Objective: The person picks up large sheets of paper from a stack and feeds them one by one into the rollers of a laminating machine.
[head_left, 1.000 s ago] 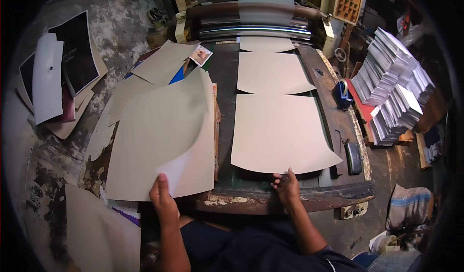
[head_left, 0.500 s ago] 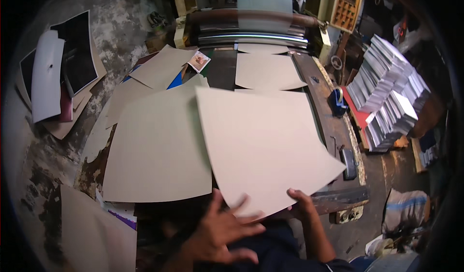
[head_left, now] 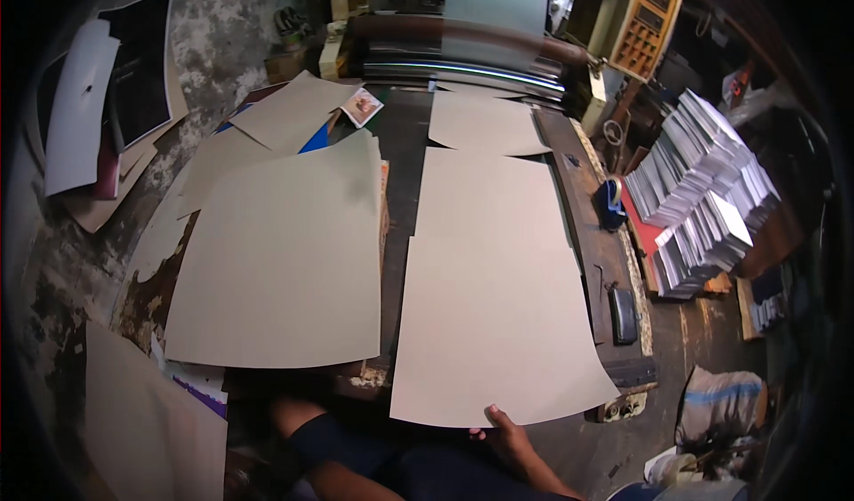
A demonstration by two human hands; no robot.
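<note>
My right hand (head_left: pixel 505 433) grips the near edge of a beige cardboard sheet (head_left: pixel 498 332), thumb on top and fingers underneath. This sheet lies along the dark table, its far edge meeting another beige sheet (head_left: pixel 494 189). Farther on, a third beige sheet (head_left: pixel 489 120) leads toward the metal rollers (head_left: pixel 471 71). Only the forearm (head_left: pixel 347 481) of my left arm shows clearly, low in the picture; the left hand's fingers are lost in shadow. To the left of the gripped sheet lies a stack of large beige sheets (head_left: pixel 276 261).
A roller machine with a hanging translucent film (head_left: pixel 494 12) stands at the far end. A tape dispenser (head_left: pixel 610 204) and a dark case (head_left: pixel 624 316) sit along the right edge. Stacked white paper bundles (head_left: pixel 703 163) stand farther right. More sheets (head_left: pixel 142 412) lie lower left.
The held cardboard sheet has come down flat and lined up with the sheets ahead, which moved nearer. My left hand has left its near edge and drawn back to the left.
</note>
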